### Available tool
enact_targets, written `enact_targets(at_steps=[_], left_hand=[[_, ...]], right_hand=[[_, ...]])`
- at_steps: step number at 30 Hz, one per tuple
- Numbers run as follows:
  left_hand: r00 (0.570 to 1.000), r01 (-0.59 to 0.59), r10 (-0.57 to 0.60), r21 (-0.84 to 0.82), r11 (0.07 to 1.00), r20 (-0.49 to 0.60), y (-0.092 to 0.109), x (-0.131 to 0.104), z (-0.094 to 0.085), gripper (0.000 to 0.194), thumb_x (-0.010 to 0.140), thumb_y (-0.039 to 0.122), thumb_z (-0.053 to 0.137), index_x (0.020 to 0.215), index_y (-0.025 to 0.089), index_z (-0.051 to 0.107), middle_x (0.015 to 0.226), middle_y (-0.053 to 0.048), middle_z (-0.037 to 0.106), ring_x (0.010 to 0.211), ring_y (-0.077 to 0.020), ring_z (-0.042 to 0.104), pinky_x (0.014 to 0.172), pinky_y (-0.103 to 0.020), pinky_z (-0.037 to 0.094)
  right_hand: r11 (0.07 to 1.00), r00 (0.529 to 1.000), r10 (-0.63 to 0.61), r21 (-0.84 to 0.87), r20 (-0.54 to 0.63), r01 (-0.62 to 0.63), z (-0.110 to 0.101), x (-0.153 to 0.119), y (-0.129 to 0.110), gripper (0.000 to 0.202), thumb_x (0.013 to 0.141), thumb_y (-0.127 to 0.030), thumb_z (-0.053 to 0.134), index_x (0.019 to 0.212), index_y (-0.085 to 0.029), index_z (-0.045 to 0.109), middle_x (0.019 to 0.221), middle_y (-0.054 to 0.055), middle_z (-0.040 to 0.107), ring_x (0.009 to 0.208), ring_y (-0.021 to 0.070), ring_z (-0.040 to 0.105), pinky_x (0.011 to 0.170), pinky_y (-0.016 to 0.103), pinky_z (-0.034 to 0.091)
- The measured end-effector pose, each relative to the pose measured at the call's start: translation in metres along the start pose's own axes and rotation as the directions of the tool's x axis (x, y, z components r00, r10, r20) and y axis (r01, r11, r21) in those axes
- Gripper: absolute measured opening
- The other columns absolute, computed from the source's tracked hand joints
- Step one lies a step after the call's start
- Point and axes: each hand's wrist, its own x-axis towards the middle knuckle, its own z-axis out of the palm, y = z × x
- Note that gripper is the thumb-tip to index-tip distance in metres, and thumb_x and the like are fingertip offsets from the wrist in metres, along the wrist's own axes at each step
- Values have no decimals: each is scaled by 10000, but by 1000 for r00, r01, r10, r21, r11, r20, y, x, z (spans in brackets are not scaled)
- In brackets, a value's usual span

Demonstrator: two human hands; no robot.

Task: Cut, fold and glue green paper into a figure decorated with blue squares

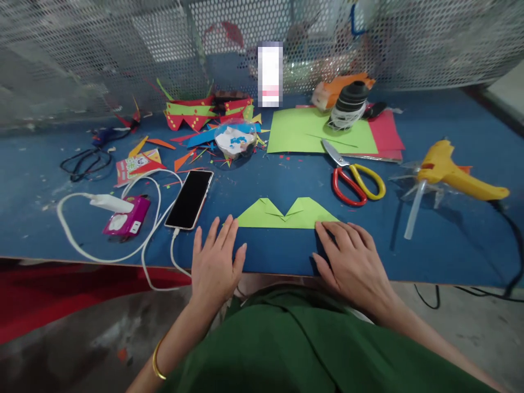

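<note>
A folded piece of light green paper [286, 220] lies flat on the blue table in front of me, with a V-shaped notch in the middle of its far edge and crease lines beside it. My left hand [216, 254] lies flat, its fingertips touching the paper's left end. At the right end, the fingertips of my right hand [347, 254] rest on the paper, fingers stretched out and thumb apart. Beyond the right hand are scissors [352, 180] with one red and one yellow handle, blades pointing away. Left of my left hand lies a phone [190, 200] with a dark screen.
A yellow glue gun [450, 169] with a glue stick stands at right. Green paper sheets [295, 131] lie at the back under a wrapped black roll [350, 103]. Colored scraps and red-green cut-outs [192, 115] lie back left. A white cable [82, 240] and purple adapter [129, 217] sit at left.
</note>
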Motion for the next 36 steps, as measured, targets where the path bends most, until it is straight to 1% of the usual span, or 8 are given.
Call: enact_targets(at_steps=[4, 7, 10, 13, 17, 22, 28, 36], left_hand=[[981, -28, -1, -146, 989, -196, 3, 18, -9, 475, 989, 330, 483, 1399, 103, 561, 1467, -180, 549, 1353, -351, 509, 1110, -546, 376], [952, -65, -87, -473, 878, -292, 19, 55, -25, 276, 977, 287, 530, 1130, 191, 738, 1135, -89, 757, 1087, -238, 678, 988, -399, 489], [970, 51, -225, -829, 557, -92, 44, 96, -43, 196, 921, 317, 619, 935, 208, 780, 883, -32, 787, 855, -186, 715, 829, -305, 534], [953, 130, -296, -975, 181, 72, 68, 127, -50, 222, 867, 361, 664, 932, 191, 792, 812, -30, 779, 825, -180, 704, 814, -291, 532], [948, 137, -286, -990, -37, 142, 85, 149, -42, 174, 699, 333, 790, 762, 171, 777, 747, -22, 753, 730, -155, 657, 760, -278, 520], [935, 158, -308, -984, -85, 177, 94, 165, -26, 238, 670, 374, 785, 586, 169, 698, 574, 13, 638, 596, -116, 556, 660, -257, 474], [901, 250, -342, -964, -92, 266, 83, 181, -13, 389, 655, 543, 789, 628, 167, 692, 551, 13, 598, 545, -103, 503, 546, -236, 363], [959, 238, -175, -967, 87, 220, 81, 175, -21, 310, 723, 441, 761, 610, 166, 672, 600, 6, 632, 612, -125, 549, 642, -254, 439]], right_hand=[[946, 988, 125, 311, -94, -90, -10, 18, 5, 456, 983, -375, 482, 1342, -111, 581, 1280, 187, 628, 1194, 324, 565, 1001, 508, 451], [638, 907, 414, 735, -76, -229, -19, 53, 7, 375, 935, -444, 564, 1202, -198, 661, 1128, 112, 685, 1023, 250, 634, 843, 398, 513], [110, 821, 555, 967, 130, -228, -23, 92, 7, 357, 789, -513, 716, 944, -192, 696, 847, 42, 682, 785, 187, 613, 708, 324, 491], [-11, 806, 575, 987, 138, -161, -21, 117, 6, 397, 714, -550, 763, 842, -187, 670, 745, 13, 651, 710, 160, 577, 664, 302, 465], [-64, 805, 581, 992, 125, -108, -16, 126, 5, 404, 681, -545, 788, 827, -192, 660, 742, 6, 664, 714, 156, 591, 691, 306, 478], [-147, 790, 591, 985, 162, -92, -9, 128, 8, 381, 685, -534, 785, 808, -200, 651, 727, 8, 689, 736, 168, 633, 759, 329, 503], [-212, 753, 612, 968, 240, -135, -2, 126, 13, 359, 672, -485, 801, 852, -197, 687, 784, 9, 698, 748, 158, 628, 734, 311, 491], [-203, 756, 608, 968, 244, -149, 1, 126, 12, 392, 650, -493, 817, 863, -198, 671, 785, 9, 680, 750, 166, 623, 727, 318, 499]])
